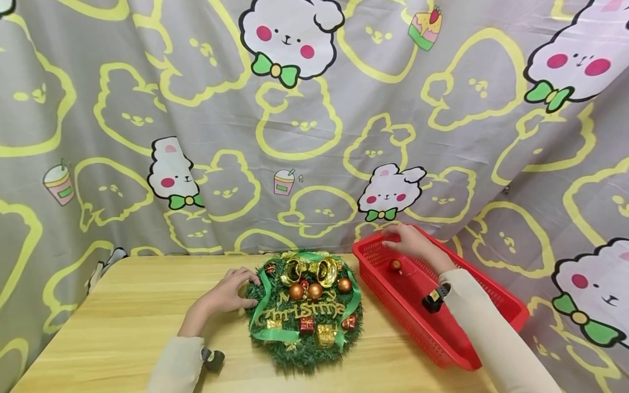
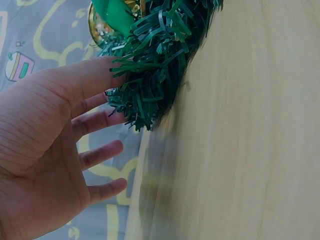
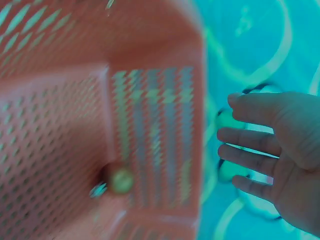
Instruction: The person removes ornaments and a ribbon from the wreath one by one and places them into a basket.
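Along the left of the wooden table (image 1: pixel 147 295), our left hand (image 1: pixel 223 295) comes forward from a cream sleeve (image 1: pixel 174 365), with a small black camera (image 1: pixel 213 360) at the wrist. Its fingers are loosely bent and spread, and the thumb and nearest fingers touch the fringe at the left edge of the green wreath (image 1: pixel 306 302). Our left wrist view shows the last two fingers free in the air; the tips nearest the fringe are hidden, so we cannot tell how firmly they press.

Next to that hand, the wreath lies face up on the table, just beside the red basket. On it we see green ribbon (image 1: pixel 264 295), two gold bells (image 1: pixel 326 271) near the top, three copper balls (image 1: pixel 315 290) beneath them, gold lettering (image 1: pixel 304 312), and red and gold gift boxes (image 1: pixel 326 335) lower down.

To the right, the red basket (image 1: pixel 408 314) stands slantwise, its perforated walls around one loose copper ball (image 1: pixel 395 265) on the floor near the far end. Over that end hangs our right hand (image 1: pixel 410 243), fingers loosely extended and parted, holding nothing. Behind everything falls a grey patterned curtain (image 1: pixel 304 174).
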